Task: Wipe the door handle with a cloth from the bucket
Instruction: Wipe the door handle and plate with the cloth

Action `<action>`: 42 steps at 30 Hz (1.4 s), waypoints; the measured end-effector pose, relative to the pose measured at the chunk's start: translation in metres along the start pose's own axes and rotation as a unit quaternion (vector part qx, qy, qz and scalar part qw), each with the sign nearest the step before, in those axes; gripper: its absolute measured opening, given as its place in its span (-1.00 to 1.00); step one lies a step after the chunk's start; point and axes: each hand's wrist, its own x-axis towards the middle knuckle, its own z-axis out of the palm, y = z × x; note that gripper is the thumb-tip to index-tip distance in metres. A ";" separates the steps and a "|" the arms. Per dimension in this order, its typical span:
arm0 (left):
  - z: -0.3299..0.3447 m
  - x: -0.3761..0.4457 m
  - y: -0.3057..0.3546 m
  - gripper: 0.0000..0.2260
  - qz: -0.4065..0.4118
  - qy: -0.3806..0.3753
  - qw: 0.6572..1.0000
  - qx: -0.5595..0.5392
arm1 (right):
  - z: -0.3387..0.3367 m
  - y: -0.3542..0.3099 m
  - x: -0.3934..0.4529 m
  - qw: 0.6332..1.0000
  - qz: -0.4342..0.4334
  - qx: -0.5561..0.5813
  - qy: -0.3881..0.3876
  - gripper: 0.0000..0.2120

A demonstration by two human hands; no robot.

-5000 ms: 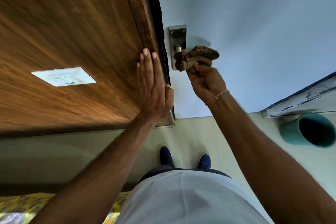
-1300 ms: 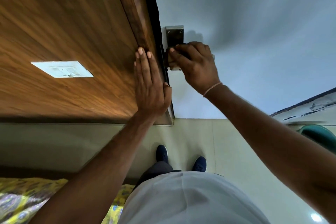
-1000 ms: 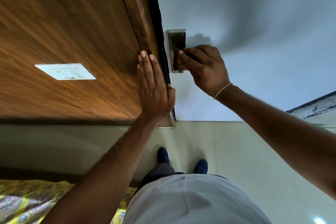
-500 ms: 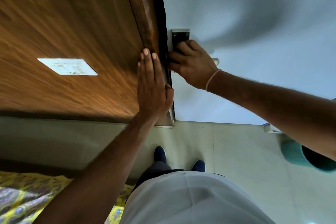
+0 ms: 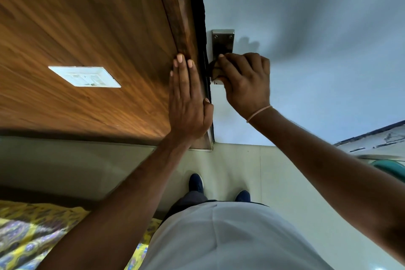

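A steel handle plate [image 5: 223, 41] is fixed to the pale blue door [image 5: 317, 28] near its edge. My right hand [image 5: 246, 82] covers the lower part of the plate and the handle, its fingers closed over a dark brown cloth [image 5: 213, 67], of which only a small dark fold shows under the fingertips. The handle itself is hidden by that hand. My left hand [image 5: 186, 101] lies flat, fingers together, on the wooden frame [image 5: 182, 17] right beside the door's edge.
A white switch plate [image 5: 84, 76] sits on the wooden panel at left. A teal bucket [image 5: 392, 167] stands on the floor at the right edge, partly behind my right arm. Yellow patterned fabric [image 5: 32, 237] lies at bottom left. My shoes [image 5: 196, 183] stand on pale tiles.
My right hand with the cloth has shifted down the plate from its top, and my forearm has swung lower. The left hand stays pressed on the frame.
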 end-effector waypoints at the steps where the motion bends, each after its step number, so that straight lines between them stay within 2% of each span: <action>1: 0.000 0.000 0.001 -0.18 -0.001 0.002 1.000 -0.002 | 0.003 -0.003 0.004 1.000 -0.024 -0.003 -0.003 -0.76; 5: 0.001 0.001 0.002 -0.23 -0.002 0.008 1.000 -0.009 | 0.015 -0.018 0.020 0.992 -0.116 -0.042 -0.025 -0.78; 8: 0.001 0.001 0.000 -0.21 0.000 0.005 1.000 -0.006 | 0.015 -0.014 0.023 0.985 -0.154 -0.068 -0.043 -0.85; 10: 0.002 0.002 0.001 -0.20 0.000 0.006 1.000 -0.007 | 0.010 -0.005 0.018 0.984 -0.166 -0.050 -0.044 -0.81; 12: 0.001 0.001 0.003 -0.21 -0.003 0.011 1.000 -0.010 | 0.005 0.002 0.013 0.989 -0.138 -0.035 -0.028 -0.76; 17: -0.001 0.001 0.003 -0.18 -0.002 0.004 1.000 0.006 | -0.003 0.012 -0.004 1.000 0.005 -0.009 0.011 -0.73; 22: 0.000 0.001 0.007 -0.15 -0.012 0.000 1.000 0.008 | -0.004 0.007 -0.008 0.998 0.052 -0.029 0.010 -0.75; 25: 0.001 0.001 0.008 -0.16 -0.013 0.011 1.000 0.001 | 0.000 -0.002 -0.003 0.999 0.029 -0.029 -0.001 -0.75; 30: 0.004 0.001 0.010 -0.27 -0.015 0.028 0.999 -0.011 | 0.019 -0.016 0.016 0.991 -0.124 -0.029 -0.028 -0.83; 33: 0.001 0.000 0.003 -0.27 -0.007 0.015 1.000 0.000 | 0.024 -0.008 0.016 0.984 -0.167 -0.037 -0.039 -0.86; 35: 0.001 0.000 0.000 -0.27 -0.004 0.011 1.000 0.009 | 0.019 0.003 0.011 0.986 -0.161 -0.026 -0.026 -0.80; 39: 0.001 0.001 0.004 -0.21 -0.012 0.014 1.000 0.006 | 0.009 0.020 0.001 0.997 -0.077 -0.005 0.003 -0.74; 42: 0.001 0.001 0.007 -0.16 -0.012 0.011 1.000 0.001 | -0.002 0.041 -0.002 0.999 -0.037 0.009 -0.008 -0.72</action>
